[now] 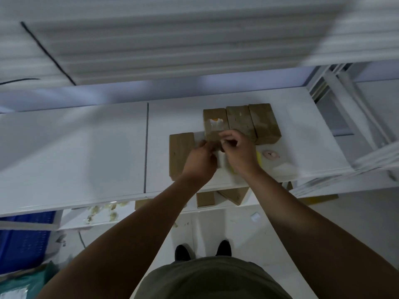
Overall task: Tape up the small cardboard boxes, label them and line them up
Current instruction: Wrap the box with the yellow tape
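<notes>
Item: white surface (86, 147), standing work station, seen from above; picture motion-blurred.

Row of three small cardboard boxes (241, 124) at the far right of centre, sides touching, long faces up; judged the finished line-up. The leftmost box (216, 124) carries a white patch with an orange spot, probably a label or tape; detail unreadable.

One separate box (181, 154) lies to the left and nearer the person, apart from the row, likely awaiting its turn.

Left hand (201, 162) and right hand (239, 152): both pinched narrow, fingertips meeting over the near end of the leftmost box. They appear to pinch something small between them, perhaps a tape end or label; the blur prevents telling what. A pale sheet lies under the wrists.

Tape roll (271, 156), pinkish, flat on the surface just right of the right hand, kept within reach.

Lower shelf (224, 203): further cardboard boxes, loosely placed, presumably stock still to do.
</notes>
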